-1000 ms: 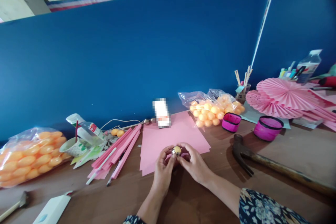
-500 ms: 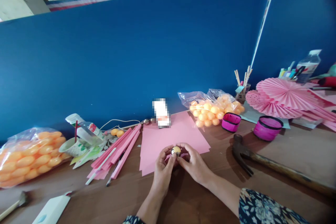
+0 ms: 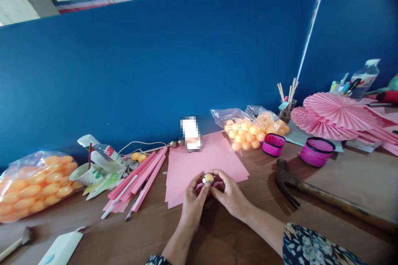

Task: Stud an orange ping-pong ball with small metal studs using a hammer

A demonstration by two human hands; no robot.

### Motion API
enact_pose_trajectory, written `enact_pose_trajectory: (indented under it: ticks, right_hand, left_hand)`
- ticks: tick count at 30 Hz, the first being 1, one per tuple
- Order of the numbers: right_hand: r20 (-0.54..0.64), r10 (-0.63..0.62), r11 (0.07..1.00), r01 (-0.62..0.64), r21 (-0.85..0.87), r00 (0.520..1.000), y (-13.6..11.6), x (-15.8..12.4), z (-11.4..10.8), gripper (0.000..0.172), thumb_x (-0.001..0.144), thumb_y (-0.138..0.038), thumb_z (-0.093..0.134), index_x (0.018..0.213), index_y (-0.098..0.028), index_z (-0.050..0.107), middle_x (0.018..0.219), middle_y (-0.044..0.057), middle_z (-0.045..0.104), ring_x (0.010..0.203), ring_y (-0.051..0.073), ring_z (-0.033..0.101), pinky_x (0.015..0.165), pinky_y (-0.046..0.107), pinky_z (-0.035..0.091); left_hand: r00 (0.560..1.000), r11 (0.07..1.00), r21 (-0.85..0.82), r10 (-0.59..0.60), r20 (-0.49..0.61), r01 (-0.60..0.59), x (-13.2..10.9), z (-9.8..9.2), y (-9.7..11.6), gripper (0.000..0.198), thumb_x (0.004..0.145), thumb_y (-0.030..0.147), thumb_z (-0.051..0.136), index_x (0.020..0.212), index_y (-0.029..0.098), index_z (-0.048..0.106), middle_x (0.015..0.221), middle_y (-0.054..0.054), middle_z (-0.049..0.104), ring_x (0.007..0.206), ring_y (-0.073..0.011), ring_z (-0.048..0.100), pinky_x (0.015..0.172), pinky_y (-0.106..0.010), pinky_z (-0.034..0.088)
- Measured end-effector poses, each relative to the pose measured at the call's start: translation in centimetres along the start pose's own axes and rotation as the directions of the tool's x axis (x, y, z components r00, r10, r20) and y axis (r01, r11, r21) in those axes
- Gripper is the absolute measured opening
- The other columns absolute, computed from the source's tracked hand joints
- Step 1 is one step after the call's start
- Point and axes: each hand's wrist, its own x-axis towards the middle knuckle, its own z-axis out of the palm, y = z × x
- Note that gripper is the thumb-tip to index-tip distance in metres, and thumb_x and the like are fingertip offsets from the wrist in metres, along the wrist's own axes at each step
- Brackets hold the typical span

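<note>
Between my fingertips, over the near edge of the pink paper sheets [image 3: 199, 161], is a small ball [image 3: 208, 179], partly shiny silver and partly yellow. My left hand [image 3: 194, 201] closes on its left side, thumb at the near face. From the other side my right hand [image 3: 230, 196] grips it too, with thumb and curled fingers. The underside of the ball is hidden by the fingers. Two small silver balls [image 3: 173, 143] lie at the back edge of the paper.
Left stand a bag of orange balls [image 3: 37, 186], a paper cup [image 3: 85, 176], a plastic bottle [image 3: 107, 155] and pink strips [image 3: 137, 180]. Rightward are another ball bag [image 3: 245, 132], magenta bands [image 3: 317, 152], a claw hammer [image 3: 329, 198] and pink paper fans [image 3: 338, 112].
The ball has turned slightly in my fingers, and its yellow patch looks a little different. Both hands stay in nearly the same place.
</note>
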Motion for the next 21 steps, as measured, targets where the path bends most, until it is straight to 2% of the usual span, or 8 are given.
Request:
enact_pose_trajectory:
  ticks: [13,17,21]
  right_hand:
    - [0.009,0.014,1.000,-0.014,0.000,1.000,0.10,-0.07,0.04,0.033,0.074,-0.016,0.054,0.106,-0.021,0.049,0.101,0.004,0.059,0.087,0.015,0.059,0.077,0.030,0.050]
    - [0.013,0.022,1.000,-0.022,0.002,1.000,0.16,-0.08,0.01,0.033,0.074,-0.017,0.054,0.106,-0.022,0.049,0.097,0.003,0.060,0.080,0.014,0.060,0.074,0.030,0.051]
    - [0.005,0.017,1.000,-0.017,-0.009,1.000,0.25,-0.05,0.04,0.034,0.073,-0.017,0.055,0.106,-0.021,0.049,0.097,0.003,0.060,0.081,0.015,0.060,0.075,0.030,0.051]
  left_hand:
    - [0.998,0.998,0.044,0.045,0.034,-0.047,0.05,-0.12,-0.06,0.042,0.071,0.033,0.060,0.107,0.013,0.055,0.104,-0.013,0.063,0.094,-0.0242,0.059,0.082,-0.037,0.047]
    - [0.999,0.998,0.036,0.045,0.023,-0.046,-0.02,-0.06,0.05,0.041,0.070,0.033,0.061,0.105,0.014,0.057,0.099,-0.012,0.064,0.092,-0.0234,0.060,0.080,-0.036,0.047]
    - [0.999,0.999,0.031,0.041,0.019,-0.041,-0.10,0.00,0.09,0.040,0.069,0.034,0.062,0.104,0.014,0.057,0.097,-0.012,0.065,0.091,-0.0235,0.060,0.080,-0.036,0.047]
